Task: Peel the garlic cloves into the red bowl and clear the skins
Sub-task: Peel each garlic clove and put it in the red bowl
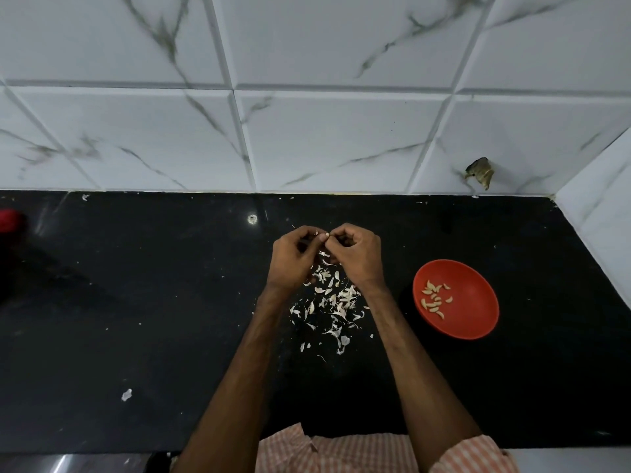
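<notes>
My left hand (pixel 294 257) and my right hand (pixel 356 256) meet fingertip to fingertip above the black counter, both pinching one small garlic clove (pixel 324 234) with a bit of skin sticking up. Most of the clove is hidden by my fingers. Below my hands lies a scattered pile of pale garlic skins (pixel 333 302). The red bowl (pixel 478 302) sits to the right of my right forearm, with several peeled cloves (pixel 434 299) in its left half.
The black counter (pixel 153 319) runs back to a white marbled tile wall (pixel 307 131), with a side wall at the right. A red object (pixel 10 220) shows at the far left edge. One stray skin (pixel 126 394) lies front left.
</notes>
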